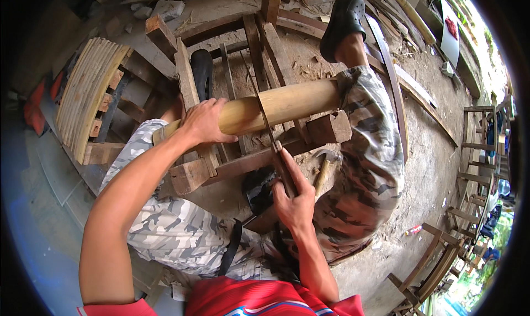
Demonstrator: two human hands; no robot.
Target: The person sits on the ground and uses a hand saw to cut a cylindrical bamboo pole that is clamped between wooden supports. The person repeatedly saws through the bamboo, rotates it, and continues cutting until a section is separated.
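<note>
A thick yellow-brown bamboo pole (303, 101) lies across a rough wooden frame (248, 166) between my legs. My left hand (203, 121) is wrapped over the pole's left part and presses on it, thumb toward me. In my right hand (294, 204) is the handle of a handsaw (284, 172), its index finger stretched along the handle. The saw's thin blade points away from me and crosses the pole just right of my left hand. How deep the blade sits in the bamboo I cannot tell. The pole's right end is against my right leg.
A claw hammer (322, 172) rests beside my right leg. On the left stands a slatted wooden stool (91, 98). Planks (389, 84) and wood shavings litter the ground at the far right, and wooden frames (430, 263) line the right side.
</note>
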